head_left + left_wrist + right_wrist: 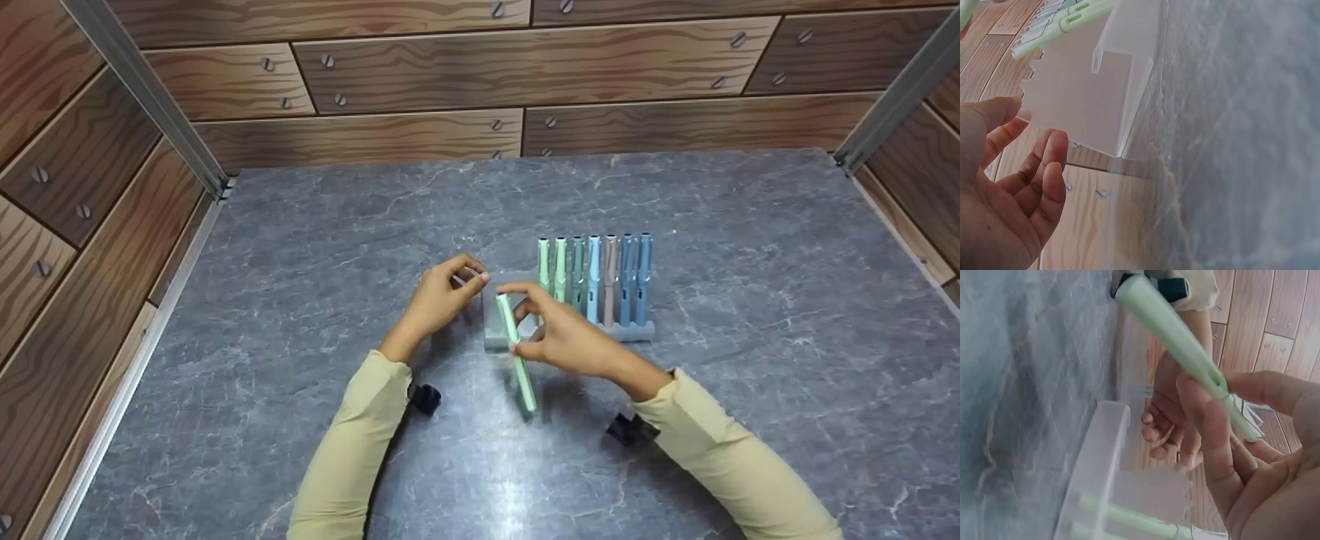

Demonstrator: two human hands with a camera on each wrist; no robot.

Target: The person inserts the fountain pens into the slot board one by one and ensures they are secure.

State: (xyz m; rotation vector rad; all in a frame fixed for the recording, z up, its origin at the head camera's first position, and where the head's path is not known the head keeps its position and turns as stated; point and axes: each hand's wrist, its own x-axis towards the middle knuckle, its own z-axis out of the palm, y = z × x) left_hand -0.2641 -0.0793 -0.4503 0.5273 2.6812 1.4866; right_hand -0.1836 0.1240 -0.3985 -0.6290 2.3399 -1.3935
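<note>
My right hand (566, 337) pinches a light green pen (523, 379) between thumb and fingers, in front of the left part of a frosted clear pen stand (496, 342). The pen is tilted, its plain end pointing down toward me; its clip end (1248, 424) lies by my fingers in the right wrist view. With thumb and index finger, my left hand (442, 294) pinches the upper left corner of the stand; the left wrist view shows the notched edge of its panel (1072, 95) there. My other left fingers are loosely curled.
Several pens stand in a row on the stand's right part: light green (544, 259), dark green (577, 262), light blue (594, 270), taupe (610, 277) and blue (643, 281). The grey marbled tabletop (337, 225) is bounded by wood-patterned walls (450, 71).
</note>
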